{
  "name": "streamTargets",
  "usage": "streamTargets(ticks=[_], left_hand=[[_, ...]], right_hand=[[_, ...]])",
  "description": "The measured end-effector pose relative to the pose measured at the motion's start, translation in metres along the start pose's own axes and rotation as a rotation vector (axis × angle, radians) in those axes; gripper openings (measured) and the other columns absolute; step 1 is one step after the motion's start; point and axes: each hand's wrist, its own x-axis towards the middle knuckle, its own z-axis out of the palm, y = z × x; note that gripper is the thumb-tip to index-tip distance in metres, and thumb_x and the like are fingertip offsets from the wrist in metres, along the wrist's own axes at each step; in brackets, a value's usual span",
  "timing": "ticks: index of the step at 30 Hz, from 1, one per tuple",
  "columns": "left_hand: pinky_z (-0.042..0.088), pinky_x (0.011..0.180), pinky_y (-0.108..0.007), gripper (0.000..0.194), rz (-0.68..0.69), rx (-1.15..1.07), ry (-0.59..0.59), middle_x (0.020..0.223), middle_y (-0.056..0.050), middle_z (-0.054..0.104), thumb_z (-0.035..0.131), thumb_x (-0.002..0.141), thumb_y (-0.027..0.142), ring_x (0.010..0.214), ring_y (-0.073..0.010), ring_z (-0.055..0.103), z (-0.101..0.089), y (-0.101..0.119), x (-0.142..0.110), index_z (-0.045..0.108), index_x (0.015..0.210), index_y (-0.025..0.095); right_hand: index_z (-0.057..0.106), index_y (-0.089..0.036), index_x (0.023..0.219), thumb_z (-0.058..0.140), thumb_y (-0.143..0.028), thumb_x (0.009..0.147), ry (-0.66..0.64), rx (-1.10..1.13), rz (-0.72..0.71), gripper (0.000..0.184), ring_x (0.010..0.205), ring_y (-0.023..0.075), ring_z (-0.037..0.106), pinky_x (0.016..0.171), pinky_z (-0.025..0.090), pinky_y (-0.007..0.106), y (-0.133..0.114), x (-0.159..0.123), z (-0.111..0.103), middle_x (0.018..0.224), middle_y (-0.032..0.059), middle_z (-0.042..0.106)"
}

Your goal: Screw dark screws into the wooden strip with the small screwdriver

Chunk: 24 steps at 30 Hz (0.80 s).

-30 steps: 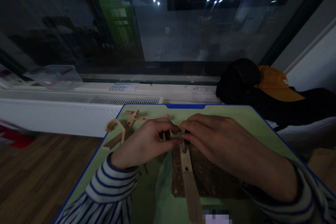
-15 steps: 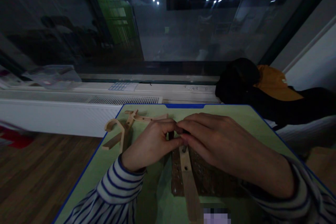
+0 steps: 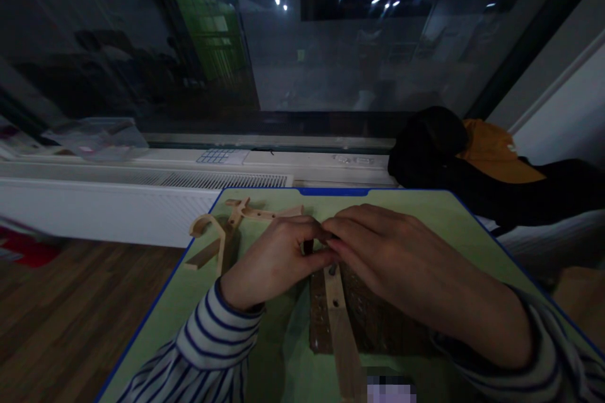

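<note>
Pale wood in a long, narrow strip (image 3: 347,352) lies across the left part of a dark brown, rough-looking block (image 3: 378,327), its near end reaching out past the block's front edge. One round hole shows open in the strip, and farther up, right under the fingertips, a small dark shaft (image 3: 332,269) stands at the strip's far part. The left hand (image 3: 274,261) comes in from the left and the right hand (image 3: 411,271) from the right, palms down, their fingertips meeting over that far part. Each grip is bent into a pinch beside the shaft's top — whether either one is closed on it I cannot tell, since the fingers hide the spot. Striped cuffs show at both wrists. Block and strip rest on a pale green counter (image 3: 425,201) with a blue edge. Beyond the left hand, near the counter's far left corner, lie light wooden pieces: a curved, hook-like one (image 3: 221,239) and a longer one with holes (image 3: 269,213). Behind the counter runs a white sill (image 3: 316,167) above a radiator (image 3: 227,180), bearing a clear plastic box (image 3: 108,138) and a grid-patterned sheet (image 3: 217,156). Over to the right, an orange cap (image 3: 501,154) sits on black fabric (image 3: 425,151) — all beneath a large dark window (image 3: 321,63) with reflected lights.
</note>
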Motion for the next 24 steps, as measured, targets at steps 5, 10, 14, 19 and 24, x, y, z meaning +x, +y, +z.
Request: streamTargets(ticks=[5, 10, 14, 19, 24], left_hand=[[0.038, 0.060, -0.025, 0.013, -0.019, 0.038, -0.004, 0.066, 0.001, 0.059, 0.064, 0.079, 0.026, 0.065, -0.0131, 0.053, 0.0023, -0.0002, 0.0000, 0.064, 0.072, 0.015], [0.040, 0.063, -0.024, 0.014, -0.033, 0.008, -0.036, 0.070, 0.000, 0.063, 0.063, 0.080, 0.027, 0.067, -0.0131, 0.056, 0.0039, -0.0027, 0.0002, 0.065, 0.074, 0.015], [0.042, 0.067, -0.025, 0.015, -0.032, -0.007, -0.064, 0.076, -0.002, 0.065, 0.060, 0.082, 0.029, 0.074, -0.0145, 0.059, 0.0038, -0.0025, -0.0002, 0.066, 0.079, 0.015], [0.042, 0.065, -0.026, 0.015, -0.038, 0.026, -0.077, 0.073, -0.001, 0.066, 0.061, 0.081, 0.028, 0.071, -0.0147, 0.060, 0.0044, -0.0011, -0.0012, 0.065, 0.074, 0.016], [0.043, 0.065, -0.025, 0.013, -0.051, 0.036, -0.082, 0.074, -0.001, 0.066, 0.062, 0.080, 0.025, 0.070, -0.0148, 0.061, 0.0056, -0.0017, -0.0011, 0.065, 0.071, 0.015]], right_hand=[[0.058, -0.013, 0.105, 0.055, -0.011, 0.082, 0.014, -0.028, 0.004, 0.023, 0.090, 0.0201, 0.056, 0.079, 0.048, 0.036, -0.0014, 0.0010, 0.0013, 0.097, 0.0083, 0.060], [0.057, -0.013, 0.102, 0.056, -0.010, 0.081, 0.011, -0.030, -0.013, 0.021, 0.088, 0.0200, 0.056, 0.078, 0.048, 0.035, -0.0008, 0.0004, 0.0018, 0.095, 0.0075, 0.060], [0.057, -0.014, 0.099, 0.055, -0.010, 0.082, 0.003, -0.028, 0.010, 0.018, 0.085, 0.0203, 0.055, 0.076, 0.048, 0.035, -0.0013, -0.0011, 0.0019, 0.093, 0.0066, 0.058], [0.056, -0.014, 0.097, 0.055, -0.009, 0.081, -0.005, -0.033, 0.009, 0.017, 0.085, 0.0207, 0.054, 0.075, 0.048, 0.036, -0.0023, 0.0004, 0.0021, 0.092, 0.0062, 0.058], [0.057, -0.014, 0.100, 0.053, -0.015, 0.084, 0.010, 0.012, 0.001, 0.016, 0.087, 0.0203, 0.055, 0.077, 0.047, 0.035, -0.0016, 0.0014, -0.0003, 0.094, 0.0060, 0.059]])
